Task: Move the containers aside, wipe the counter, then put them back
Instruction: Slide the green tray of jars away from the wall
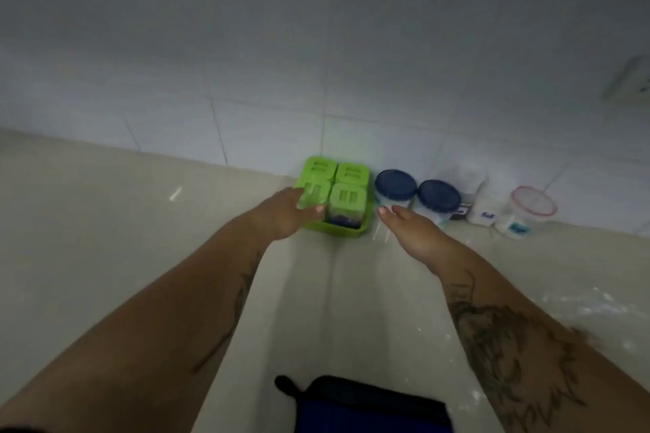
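Note:
A green tray (346,229) of several green-lidded jars (348,197) stands against the tiled wall on the pale counter (105,221). My left hand (286,213) lies on the tray's left front corner, its thumb over the front left jar; whether it grips is unclear. My right hand (409,227) hovers just right of the tray, fingers stretched out and holding nothing. Right of the tray stand two blue-lidded tubs (395,184) (438,195), a white carton (483,206) and a clear tub with a red-rimmed lid (533,207).
A dark blue cloth (369,404) lies on the counter at the near edge between my forearms. White smears (598,306) mark the counter at the right. A wall socket (629,81) sits on the tiles at the far right.

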Demonstrator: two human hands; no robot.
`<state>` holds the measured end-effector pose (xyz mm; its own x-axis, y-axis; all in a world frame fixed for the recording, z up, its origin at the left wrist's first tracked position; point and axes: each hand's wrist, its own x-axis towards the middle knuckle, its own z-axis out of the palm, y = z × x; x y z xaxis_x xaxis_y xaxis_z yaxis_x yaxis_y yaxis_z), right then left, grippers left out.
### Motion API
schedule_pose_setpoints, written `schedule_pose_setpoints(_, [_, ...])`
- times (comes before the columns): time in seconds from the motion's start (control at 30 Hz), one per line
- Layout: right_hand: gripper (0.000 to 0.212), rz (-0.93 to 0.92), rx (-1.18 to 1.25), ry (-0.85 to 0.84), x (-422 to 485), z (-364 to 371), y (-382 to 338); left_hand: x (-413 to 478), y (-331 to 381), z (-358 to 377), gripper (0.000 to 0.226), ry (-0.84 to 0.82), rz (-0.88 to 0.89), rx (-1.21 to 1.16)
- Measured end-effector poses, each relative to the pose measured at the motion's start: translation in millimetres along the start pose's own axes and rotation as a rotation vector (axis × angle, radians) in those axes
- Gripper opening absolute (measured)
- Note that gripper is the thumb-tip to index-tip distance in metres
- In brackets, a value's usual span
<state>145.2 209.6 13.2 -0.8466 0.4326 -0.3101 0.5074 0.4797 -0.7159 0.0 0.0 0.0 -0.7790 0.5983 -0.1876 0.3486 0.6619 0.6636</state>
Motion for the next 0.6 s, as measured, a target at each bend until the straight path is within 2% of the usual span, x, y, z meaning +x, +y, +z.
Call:
schedule_pose_setpoints(0.07, [0.080,0.036,0.020,0.022,21,15,-1,12,-10,2,0.088,0.066,-0.059,-0.084])
schedule_pose_setpoints(0.13, [0.084,0.083,0.073,0.019,40,29,-1,22,-17,5,0.069,0.094,-0.118,-0.165])
schedule_pose_setpoints(0.33, [0.082,0.191,0.316,0.074,77,56,-4,47,-21,18,0.046,0.156,-0.158,-0.356])
schedule_pose_setpoints(0.6, [0.054,0.202,0.583,0.111,77,69,-13,46,-24,15,0.012,0.304,-0.240,-0.634])
